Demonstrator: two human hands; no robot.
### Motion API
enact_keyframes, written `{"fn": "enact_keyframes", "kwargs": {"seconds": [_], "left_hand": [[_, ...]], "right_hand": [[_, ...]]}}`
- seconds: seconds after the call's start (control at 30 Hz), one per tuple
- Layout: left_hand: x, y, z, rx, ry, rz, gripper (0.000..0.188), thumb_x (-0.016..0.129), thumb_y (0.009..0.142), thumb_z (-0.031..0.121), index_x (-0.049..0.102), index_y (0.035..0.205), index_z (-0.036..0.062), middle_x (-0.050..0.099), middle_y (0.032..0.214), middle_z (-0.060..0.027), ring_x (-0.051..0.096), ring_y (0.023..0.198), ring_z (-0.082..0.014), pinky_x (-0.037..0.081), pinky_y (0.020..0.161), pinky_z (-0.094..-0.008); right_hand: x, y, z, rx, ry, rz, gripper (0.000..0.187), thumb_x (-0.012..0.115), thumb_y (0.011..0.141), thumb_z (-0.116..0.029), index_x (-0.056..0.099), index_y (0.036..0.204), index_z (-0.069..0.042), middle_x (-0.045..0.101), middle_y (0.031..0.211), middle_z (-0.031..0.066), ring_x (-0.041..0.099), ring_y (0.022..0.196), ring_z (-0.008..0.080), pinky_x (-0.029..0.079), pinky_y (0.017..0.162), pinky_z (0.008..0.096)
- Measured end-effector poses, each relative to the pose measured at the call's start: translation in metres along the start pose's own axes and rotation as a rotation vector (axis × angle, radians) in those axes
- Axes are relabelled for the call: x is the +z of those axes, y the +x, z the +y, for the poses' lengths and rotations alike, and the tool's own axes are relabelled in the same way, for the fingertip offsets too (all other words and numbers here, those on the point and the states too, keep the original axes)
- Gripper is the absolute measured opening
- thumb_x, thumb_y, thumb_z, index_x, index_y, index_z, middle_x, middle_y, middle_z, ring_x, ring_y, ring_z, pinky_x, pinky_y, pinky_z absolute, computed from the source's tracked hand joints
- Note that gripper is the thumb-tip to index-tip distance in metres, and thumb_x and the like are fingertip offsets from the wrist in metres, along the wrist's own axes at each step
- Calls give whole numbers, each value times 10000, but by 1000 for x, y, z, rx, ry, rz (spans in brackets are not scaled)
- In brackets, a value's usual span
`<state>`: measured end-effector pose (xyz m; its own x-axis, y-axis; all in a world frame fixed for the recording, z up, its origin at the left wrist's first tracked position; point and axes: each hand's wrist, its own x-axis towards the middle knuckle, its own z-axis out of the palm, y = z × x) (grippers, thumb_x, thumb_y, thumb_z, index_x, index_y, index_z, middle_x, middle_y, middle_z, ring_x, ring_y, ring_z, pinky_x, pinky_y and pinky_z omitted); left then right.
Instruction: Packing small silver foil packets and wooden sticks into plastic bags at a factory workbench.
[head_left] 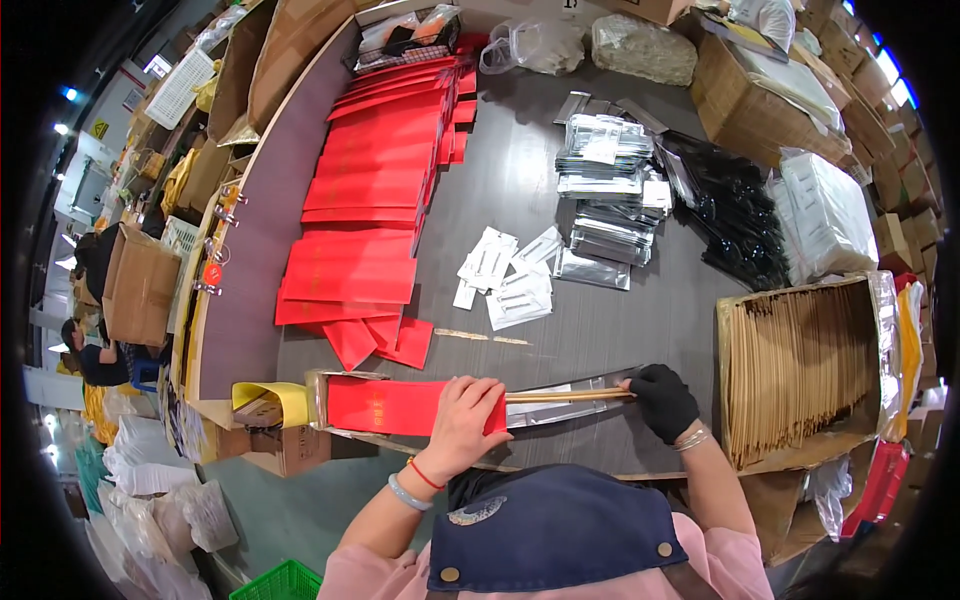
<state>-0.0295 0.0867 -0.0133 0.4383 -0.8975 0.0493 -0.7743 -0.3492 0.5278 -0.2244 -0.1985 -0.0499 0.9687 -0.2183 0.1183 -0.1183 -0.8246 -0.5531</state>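
Close to the table's near edge, a long red paper envelope (385,405) with gold print lies lengthwise. My bare left hand (466,418) is closed over its right end, fingers on top of the paper. Thin light wooden sticks (565,396) run from that end toward the right; whether they enter the envelope is hidden by my hand. My right hand (663,402), in a black glove with some fingertips bare, pinches their right ends. Beneath the sticks lies a long clear, dark-and-silver packet (570,411).
Stacked red envelopes (360,170) fan along the left side. White packets (508,275), silver packets (605,175) and black wrapped pieces (735,210) cover the middle and far right. A carton of wooden sticks (795,370) stands at right, below a plastic-wrapped white stack (825,215).
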Motion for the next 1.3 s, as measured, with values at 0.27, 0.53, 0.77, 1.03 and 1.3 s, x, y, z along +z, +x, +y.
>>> {"fn": "enact_keyframes", "kwargs": {"seconds": [0.27,0.53,0.77,1.03,1.3], "left_hand": [[8,10,14,-49,120,-18,736,837,603,216,536,1251,43,530,1223,-85,454,1160,-312,360,1003,-434],[14,25,14,37,91,-24,676,794,650,197,531,1247,18,535,1198,-106,476,1125,-300,391,955,-425],[9,34,8,96,31,-74,684,761,673,163,510,1310,148,527,1185,-111,480,1100,-329,405,936,-435],[-75,70,-3,207,297,-316,207,660,630,90,649,836,100,553,943,-131,536,917,-342,470,737,-439],[-14,14,-30,-211,156,205,474,805,668,380,606,955,60,542,1208,-148,465,1165,-360,343,1005,-508]], "right_hand": [[15,7,-25,106,202,83,220,746,752,-140,660,940,-66,633,909,136,621,816,320,509,731,398],[63,36,-85,118,448,7,244,719,757,-119,597,955,-46,602,845,137,606,827,318,497,740,375],[56,53,-105,214,694,-74,408,786,691,-252,530,947,-63,563,911,118,581,892,274,443,804,407],[-10,39,-69,143,-5,-61,581,820,611,-377,586,1070,-109,611,940,85,588,930,309,437,800,426],[-11,25,-88,251,-167,-75,590,817,596,-376,587,1080,-130,601,1015,72,564,944,302,405,823,449]]}}
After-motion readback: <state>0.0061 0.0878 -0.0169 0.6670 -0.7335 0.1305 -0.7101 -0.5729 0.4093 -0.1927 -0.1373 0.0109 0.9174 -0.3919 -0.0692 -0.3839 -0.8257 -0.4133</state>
